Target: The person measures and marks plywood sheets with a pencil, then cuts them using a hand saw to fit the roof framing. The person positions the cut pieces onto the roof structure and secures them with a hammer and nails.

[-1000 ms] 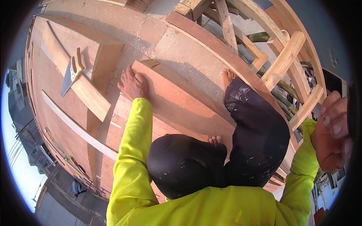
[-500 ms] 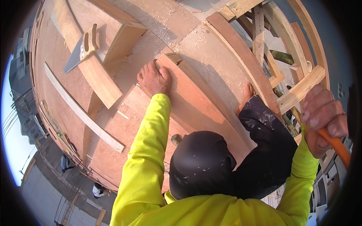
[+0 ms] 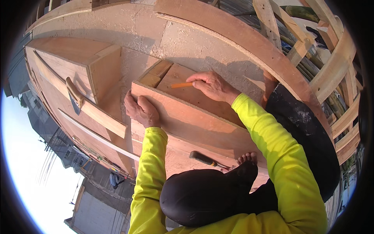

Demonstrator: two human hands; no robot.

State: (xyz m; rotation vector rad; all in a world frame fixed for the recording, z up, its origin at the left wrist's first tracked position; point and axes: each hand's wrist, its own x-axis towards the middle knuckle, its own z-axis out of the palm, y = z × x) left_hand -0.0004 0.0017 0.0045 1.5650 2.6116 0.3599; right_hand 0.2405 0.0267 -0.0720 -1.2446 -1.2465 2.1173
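Note:
A long plywood box [image 3: 194,113] lies in front of me, with a lighter wood block [image 3: 159,69] set into its far left end. My left hand [image 3: 143,111] grips the front board at its left end, fingers bent round the edge. Over the box's top, my right hand [image 3: 212,86] pinches an orange pencil [image 3: 181,85] between thumb and forefinger. The pencil points left, close to the block; whether its tip touches the wood I cannot tell. Near my bare foot [image 3: 247,157] lies a black-handled chisel [image 3: 202,158], its metal end partly hidden.
A handsaw [image 3: 75,95] with a wooden handle rests on a curved plank [image 3: 102,117] at left, beside another plywood box [image 3: 105,72]. A thin pale strip [image 3: 97,134] lies nearer. Curved timber framing [image 3: 269,23] with openings stands at right. Sawdust covers the floor [image 3: 183,41].
My right hand has come from beside my head at the right down to the box, bringing the orange pencil. My left hand stays at the box's end. The view has turned and shifted.

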